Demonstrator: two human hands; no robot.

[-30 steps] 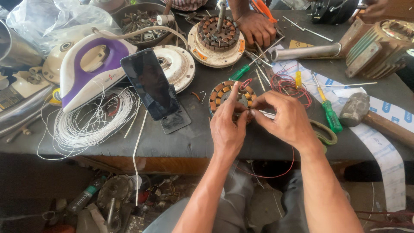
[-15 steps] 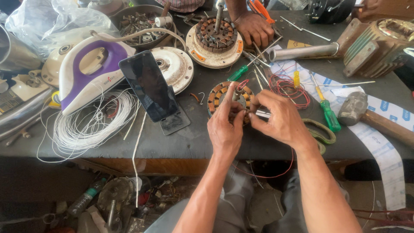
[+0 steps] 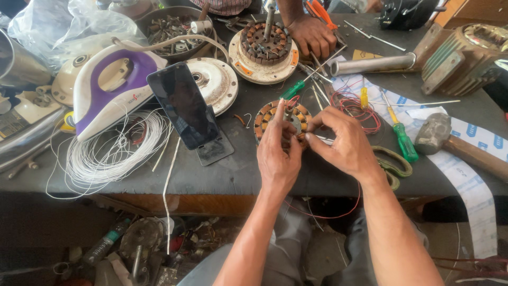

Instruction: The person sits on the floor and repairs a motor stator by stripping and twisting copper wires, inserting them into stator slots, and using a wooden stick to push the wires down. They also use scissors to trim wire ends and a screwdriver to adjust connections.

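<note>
Where it lies flat on the dark worktop (image 3: 233, 175), near the front edge, the small motor stator (image 3: 281, 119) shows a round laminated core with copper windings. Left hand (image 3: 277, 153): fingers pressed on its near rim, steadying it. Right hand (image 3: 346, 144): fingertips pinched on a thin metal tool (image 3: 324, 140) at the stator's side. Handling, judged: heavy for its size, rigid; windings fragile, so grip the outer iron rim.
</note>
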